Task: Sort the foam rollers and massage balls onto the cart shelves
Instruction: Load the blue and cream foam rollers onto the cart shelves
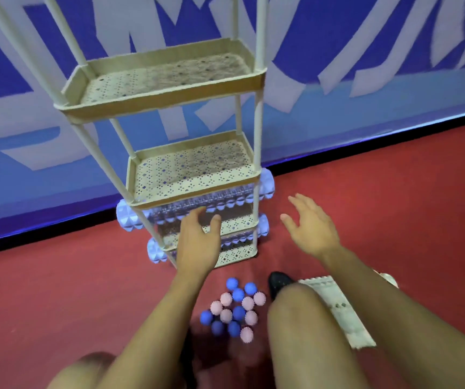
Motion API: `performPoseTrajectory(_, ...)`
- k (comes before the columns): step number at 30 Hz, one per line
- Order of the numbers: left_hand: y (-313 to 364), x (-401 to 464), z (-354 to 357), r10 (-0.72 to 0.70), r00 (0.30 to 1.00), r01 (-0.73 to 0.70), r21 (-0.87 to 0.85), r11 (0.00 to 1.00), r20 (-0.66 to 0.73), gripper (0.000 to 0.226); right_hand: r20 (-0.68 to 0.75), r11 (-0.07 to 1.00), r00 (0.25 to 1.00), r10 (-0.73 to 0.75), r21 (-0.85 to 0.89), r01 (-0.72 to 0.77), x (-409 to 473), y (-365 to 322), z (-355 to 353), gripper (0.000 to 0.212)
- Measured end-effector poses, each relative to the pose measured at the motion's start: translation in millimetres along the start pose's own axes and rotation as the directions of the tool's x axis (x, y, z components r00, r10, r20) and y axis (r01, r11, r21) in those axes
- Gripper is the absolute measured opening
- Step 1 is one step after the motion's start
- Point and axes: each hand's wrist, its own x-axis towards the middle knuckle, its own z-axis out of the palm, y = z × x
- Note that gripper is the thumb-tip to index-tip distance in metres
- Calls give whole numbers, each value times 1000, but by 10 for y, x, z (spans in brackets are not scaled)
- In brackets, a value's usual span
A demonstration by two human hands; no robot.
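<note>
Blue and white patterned wall across the whole top of the frame, red floor filling the bottom and right. Cream perforated cart standing centre frame against the wall, two bare shelves visible higher up, more tiers down low. Two pale lavender foam rollers already lying across the lower tiers: upper foam roller poking out both sides of the posts just under the middle shelf, lower foam roller near the cart's foot, sticking out left and right too. Bare legs and a black shoe bottom centre, with a pale patterned cloth on the floor at lower right. Left hand up in front of the cart's lower tiers, fingers loose and slightly spread, holding nothing. Right hand just right of the cart, hovering over the floor, fingers spread apart, also empty. Cluster of massage balls on the floor bottom centre, blue smooth-looking ones and pink spiky ones bunched together touching, between the left forearm and the knee.
</note>
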Motion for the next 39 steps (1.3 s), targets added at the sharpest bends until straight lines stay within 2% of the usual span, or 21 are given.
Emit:
performPoseTrajectory(3,503,-351,439,169,966,-170,-13,985,193,19,-3,996,997,82,-24,-82,-395,444,-179,57)
performPoseTrajectory(5,784,-583,769,255,915,-262,-20,965,313,30,-13,991,991,137,-1,-137,-649,783,-254,57)
performPoseTrajectory(7,1000,-787,1113,284,871,-299,-26,954,402,34,-12,980,980,199,13,-198,-890,1117,-299,57)
performPoseTrajectory(10,1156,-1041,1594,281,823,-286,-67,956,494,29,-9,959,959,282,23,-282,-1212,1560,-316,58)
performPoseTrajectory(14,1200,-1211,2107,240,779,-262,-46,964,580,32,18,930,932,363,63,-363,-1477,2010,-224,58)
performPoseTrajectory(20,1010,-1133,2588,144,771,-162,-28,986,620,41,188,841,844,502,122,-528,-1631,2410,199,61)
performPoseTrajectory(24,865,-1085,2716,212,703,-188,-109,976,679,45,299,765,764,572,140,-629,-1569,2581,534,64)
performPoseTrajectory(28,851,-902,2797,310,623,-306,-140,942,718,45,372,596,629,683,213,-774,-1449,2712,846,77)
performPoseTrajectory(31,826,-729,2829,330,582,-369,-120,922,743,45,431,392,485,761,290,-873,-1303,2930,1203,78)
performPoseTrajectory(34,752,-595,2820,326,572,-423,-69,903,753,44,446,225,412,795,413,-882,-1178,3061,1479,86)
performPoseTrajectory(37,692,-502,2814,315,588,-440,-33,897,745,45,537,69,321,780,436,-897,-1108,3178,1670,66)
performPoseTrajectory(39,692,-460,2817,295,607,-422,-15,906,738,45,603,-99,220,767,450,-887,-1078,3279,1813,89)
